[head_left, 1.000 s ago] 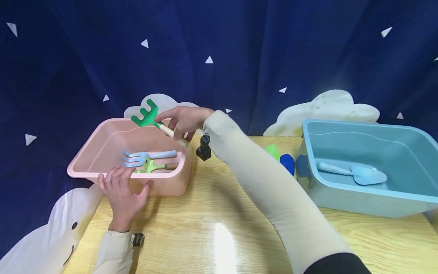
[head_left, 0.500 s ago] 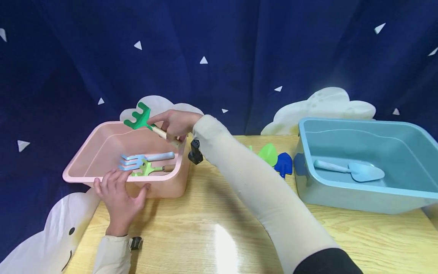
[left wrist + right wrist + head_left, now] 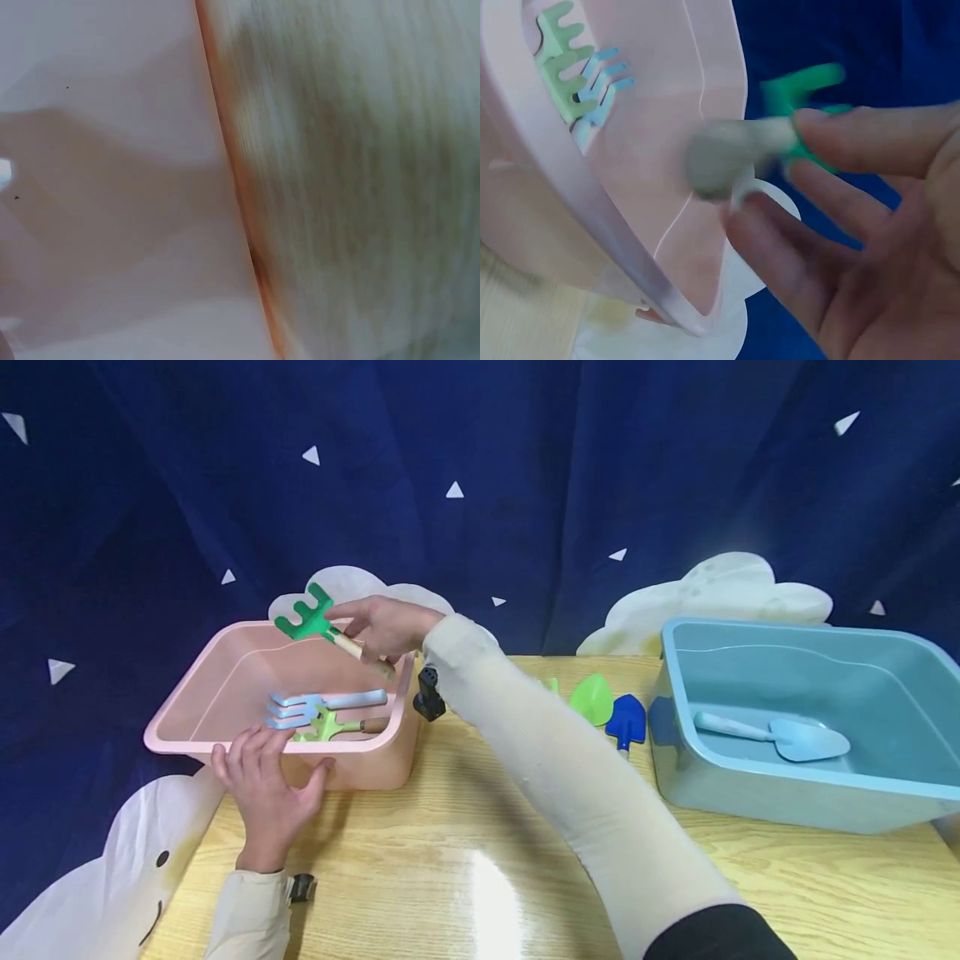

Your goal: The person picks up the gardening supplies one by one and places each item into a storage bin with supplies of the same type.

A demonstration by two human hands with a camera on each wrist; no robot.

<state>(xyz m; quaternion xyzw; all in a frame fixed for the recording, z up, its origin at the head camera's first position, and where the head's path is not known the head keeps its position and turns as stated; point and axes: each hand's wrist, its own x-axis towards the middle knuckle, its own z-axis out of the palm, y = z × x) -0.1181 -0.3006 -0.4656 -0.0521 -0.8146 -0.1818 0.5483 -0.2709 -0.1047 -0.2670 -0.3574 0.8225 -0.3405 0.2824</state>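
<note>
My right hand holds a green toy hand rake by its pale wooden handle, above the far right part of a pink bin. In the right wrist view, the rake's handle end points toward the camera, blurred by motion. With its fingers over the bin's front rim and its thumb along the outer wall, my left hand grips the bin. Inside lie a light blue hand fork and a light green hand rake with a brown handle. The left wrist view shows mostly pink wall.
To the right stands a blue bin containing a light blue trowel. Between the bins, a lime green shovel head and a dark blue shovel lie on the wooden table, partly behind my right sleeve. A navy curtain hangs behind.
My right hand has moved slightly left and down with the green rake, uncovering more of the two shovels on the table. The left hand stays at the rim.
</note>
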